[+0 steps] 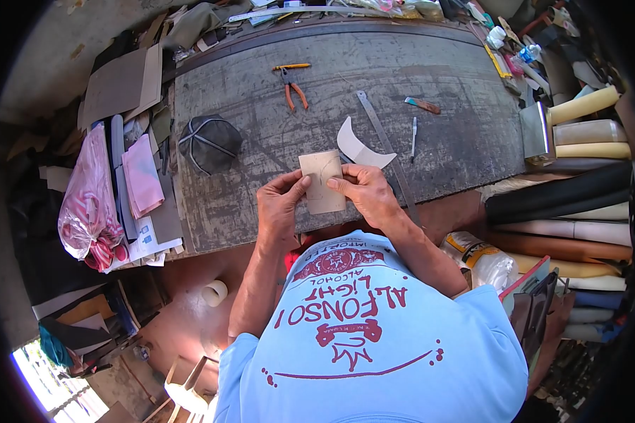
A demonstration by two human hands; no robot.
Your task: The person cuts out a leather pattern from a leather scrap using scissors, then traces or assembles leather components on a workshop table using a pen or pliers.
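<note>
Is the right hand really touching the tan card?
Touching. The head view shows it: the right hand pinches the tan card at its edge, with the thumb resting on the card's face.

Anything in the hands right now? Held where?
Yes: a small tan card. Left hand pinches its left edge, right hand its right edge, both about midway along, thumbs on the visible face.

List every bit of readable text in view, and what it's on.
All on the light blue shirt, upside down in view:
"IMPORTED"
"ALCOHOL"
"LIGHT"
"ALFONSO I"
Too small or blurred: the shirt's emblem lettering, metal ruler markings, bottle label, printed papers, yellow-banded plastic package.
</note>
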